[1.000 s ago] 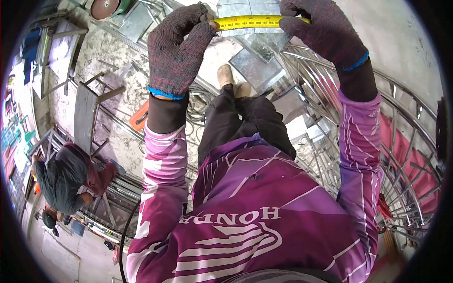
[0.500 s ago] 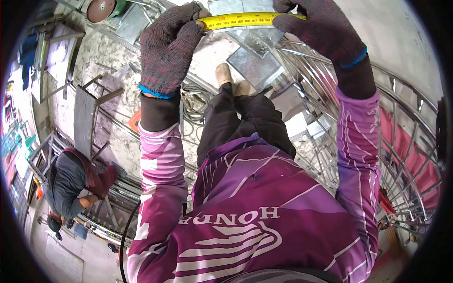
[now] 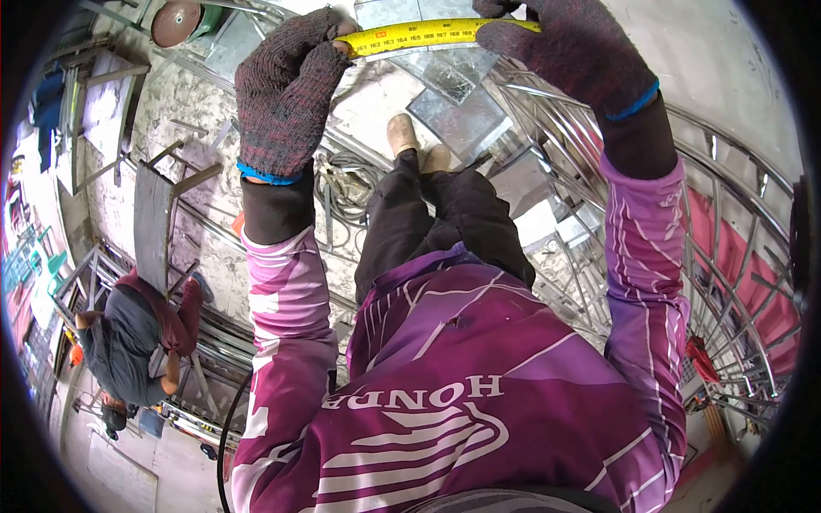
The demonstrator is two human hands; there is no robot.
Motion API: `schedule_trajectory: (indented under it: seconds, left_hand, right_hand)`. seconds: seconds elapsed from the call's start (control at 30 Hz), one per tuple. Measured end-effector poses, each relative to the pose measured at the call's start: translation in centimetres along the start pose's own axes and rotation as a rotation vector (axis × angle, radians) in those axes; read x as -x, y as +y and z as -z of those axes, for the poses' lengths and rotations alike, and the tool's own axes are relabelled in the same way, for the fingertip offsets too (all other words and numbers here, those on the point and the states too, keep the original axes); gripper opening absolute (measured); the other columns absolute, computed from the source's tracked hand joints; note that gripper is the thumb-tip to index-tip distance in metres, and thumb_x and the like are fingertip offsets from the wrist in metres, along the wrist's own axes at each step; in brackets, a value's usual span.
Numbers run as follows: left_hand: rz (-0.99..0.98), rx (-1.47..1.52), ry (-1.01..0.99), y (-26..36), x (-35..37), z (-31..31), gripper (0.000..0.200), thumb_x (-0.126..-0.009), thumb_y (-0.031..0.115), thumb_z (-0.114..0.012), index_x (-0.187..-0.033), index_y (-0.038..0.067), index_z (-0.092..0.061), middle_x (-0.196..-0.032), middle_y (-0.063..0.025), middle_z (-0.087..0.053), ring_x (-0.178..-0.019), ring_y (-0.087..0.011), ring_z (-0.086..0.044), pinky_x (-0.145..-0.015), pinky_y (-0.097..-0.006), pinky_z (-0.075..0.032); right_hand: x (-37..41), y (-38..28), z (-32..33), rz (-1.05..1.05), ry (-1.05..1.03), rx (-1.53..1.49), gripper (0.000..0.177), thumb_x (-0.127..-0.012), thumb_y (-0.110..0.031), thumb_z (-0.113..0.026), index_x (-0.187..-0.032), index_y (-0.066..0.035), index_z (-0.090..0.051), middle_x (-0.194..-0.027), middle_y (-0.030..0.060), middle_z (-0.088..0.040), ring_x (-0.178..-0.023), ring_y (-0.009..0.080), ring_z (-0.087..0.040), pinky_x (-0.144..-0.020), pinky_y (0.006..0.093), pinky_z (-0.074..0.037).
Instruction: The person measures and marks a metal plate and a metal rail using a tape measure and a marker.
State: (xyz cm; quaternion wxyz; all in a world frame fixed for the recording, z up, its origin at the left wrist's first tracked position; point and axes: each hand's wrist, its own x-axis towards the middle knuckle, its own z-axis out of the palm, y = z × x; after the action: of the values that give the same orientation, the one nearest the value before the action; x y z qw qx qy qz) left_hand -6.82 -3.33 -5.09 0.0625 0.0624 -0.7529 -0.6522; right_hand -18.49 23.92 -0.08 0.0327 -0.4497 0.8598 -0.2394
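Observation:
A yellow tape measure blade is stretched between my two gloved hands at the top of the head view, its printed numbers facing up. My left hand, in a dark knitted glove with a blue cuff, pinches the blade's left end. On the other side, my right hand, gloved the same way, has its thumb and fingers closed on the blade. The blade bows slightly upward in the middle. Any tape case is out of sight.
Shiny metal railings curve along the right side. Flat metal sheets and coiled cable lie on the floor near my feet. At left, a co-worker bends beside a bench. A round reddish disc is at top left.
Both hands and the tape blade have shifted slightly left, staying closed on it. The co-worker at left has changed posture a little, with an arm now visible on the far side.

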Motion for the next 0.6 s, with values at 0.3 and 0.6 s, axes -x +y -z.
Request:
schedule_trajectory:
  seconds: [0.3,0.6]
  left_hand:
    - [-0.042,-0.090,0.002,0.0,-0.3,-0.2,0.026,-0.095,0.012,-0.070,-0.117,-0.002,-0.071,-0.105,-0.0107,-0.073,-0.099,-0.0161,-0.067,-0.091,-0.0310,-0.053]
    - [0.002,-0.048,0.022,0.2,-0.3,-0.8,0.028,-0.094,0.011,-0.070,-0.118,-0.003,-0.071,-0.104,-0.0102,-0.073,-0.097,-0.0159,-0.067,-0.090,-0.0303,-0.053]
  right_hand:
    - [-1.2,-2.3,2.4,0.054,0.074,-0.121,0.023,-0.078,-0.019,-0.076,-0.088,-0.004,-0.062,-0.082,0.0153,-0.062,-0.079,0.0368,-0.062,-0.067,0.0440,-0.051]
    - [-1.0,-2.3,2.3,0.063,0.082,-0.073,0.023,-0.077,-0.018,-0.077,-0.089,-0.005,-0.063,-0.084,0.0150,-0.063,-0.080,0.0379,-0.062,-0.068,0.0445,-0.051]
